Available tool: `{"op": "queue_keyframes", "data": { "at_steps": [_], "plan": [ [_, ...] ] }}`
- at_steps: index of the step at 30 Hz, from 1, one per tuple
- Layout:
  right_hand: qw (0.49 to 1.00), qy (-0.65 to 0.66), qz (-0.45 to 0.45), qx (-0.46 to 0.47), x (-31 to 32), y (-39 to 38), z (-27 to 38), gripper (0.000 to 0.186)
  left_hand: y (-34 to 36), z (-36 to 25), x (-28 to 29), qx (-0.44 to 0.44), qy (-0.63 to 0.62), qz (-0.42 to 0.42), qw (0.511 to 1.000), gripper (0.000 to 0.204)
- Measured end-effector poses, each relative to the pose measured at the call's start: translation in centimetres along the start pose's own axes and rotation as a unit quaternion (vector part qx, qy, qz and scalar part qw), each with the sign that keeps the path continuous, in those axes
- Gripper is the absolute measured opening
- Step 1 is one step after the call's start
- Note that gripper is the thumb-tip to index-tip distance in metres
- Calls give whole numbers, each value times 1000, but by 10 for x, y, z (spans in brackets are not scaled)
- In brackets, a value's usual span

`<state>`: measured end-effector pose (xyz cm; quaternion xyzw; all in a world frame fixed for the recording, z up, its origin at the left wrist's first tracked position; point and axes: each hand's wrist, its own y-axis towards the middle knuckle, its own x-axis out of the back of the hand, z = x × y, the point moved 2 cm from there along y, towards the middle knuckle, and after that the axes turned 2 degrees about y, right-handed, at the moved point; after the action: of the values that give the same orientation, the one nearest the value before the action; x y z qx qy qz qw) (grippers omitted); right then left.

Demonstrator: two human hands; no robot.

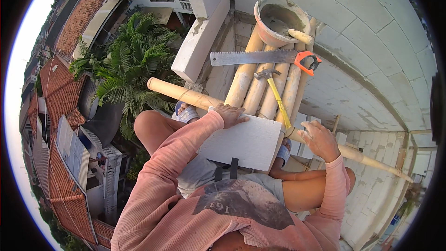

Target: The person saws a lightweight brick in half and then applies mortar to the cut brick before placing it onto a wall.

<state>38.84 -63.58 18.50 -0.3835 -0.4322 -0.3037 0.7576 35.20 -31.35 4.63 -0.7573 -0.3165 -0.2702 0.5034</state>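
Observation:
A pale aerated concrete block (242, 142) stands between my knees. My left hand (227, 115) lies over its far left corner, fingers stretched along the far edge. To the right of the block, my right hand (320, 140) is raised with fingers loosely bent and apart, nothing visible in it. Between the hands lies a claw hammer (277, 94) with a yellow handle, resting on bamboo poles (253, 90). Farther away, a hand saw (260, 57) with an orange handle lies across the poles.
A bucket (261, 24) of grey mortar, with a wooden handle (301, 36) over its rim, stands at the poles' far end. A bamboo crosspole (186, 95) runs sideways past my feet. Block walls (344, 9) rise right and ahead; at left is a drop toward palms (132, 60) and tiled roofs.

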Motion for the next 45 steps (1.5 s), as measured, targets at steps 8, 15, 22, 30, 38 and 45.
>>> {"op": "queue_keyframes", "data": {
  "at_steps": [8, 15, 22, 30, 38, 45],
  "plan": [
    [1000, -3, -1, 2, -2, 1, -3, 35, 2, -1, 3, 2, -19, 9, 1000, 70],
    [1000, -7, 2, 4, -2, 2, -1, 33, 0, 2, 5, -6, -44, 6, 999, 68],
    [1000, -2, 4, 3, 1, 1, 1, 34, 5, 16, 10, 16, -37, 25, 999, 81],
    [1000, -4, 6, 0, 11, -9, 9, 37, 14, 9, 7, 1, -12, 39, 999, 100],
    [999, 0, -27, 20, 13, -12, 8, 38, 19, 4, 3, 2, 5, 43, 999, 100],
    [999, -2, -39, 32, 11, -8, 5, 35, 20, 5, 5, -12, 11, 18, 1000, 96]
  ]
}}
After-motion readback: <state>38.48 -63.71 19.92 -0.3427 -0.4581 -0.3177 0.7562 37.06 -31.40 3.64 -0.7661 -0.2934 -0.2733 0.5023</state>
